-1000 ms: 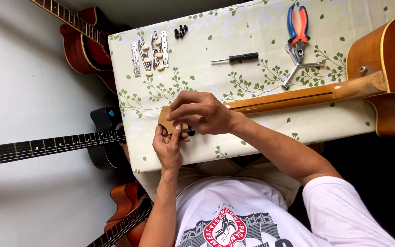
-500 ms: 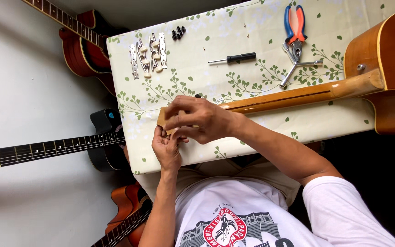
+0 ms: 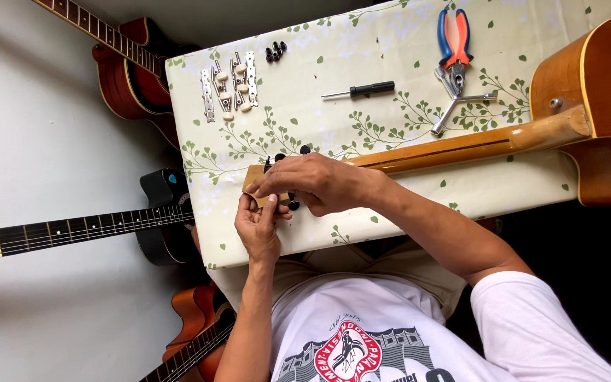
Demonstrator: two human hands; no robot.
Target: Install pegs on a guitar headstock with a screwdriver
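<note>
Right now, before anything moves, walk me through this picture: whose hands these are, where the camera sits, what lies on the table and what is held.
There is no machine here: a person works with two bare hands, and the one camera on their head looks down, so the chest and white shirt fill the bottom edge. An acoustic guitar with no strings lies across a table under a leaf-print cloth. The right hand covers the guitar's headstock; the left hand reaches up and takes a grip on its near edge, by the small black tuner knobs. Further back lie metal tuner strips, loose black pegs, a screwdriver, pliers and a metal wrench. More guitars rest on the floor.
</note>
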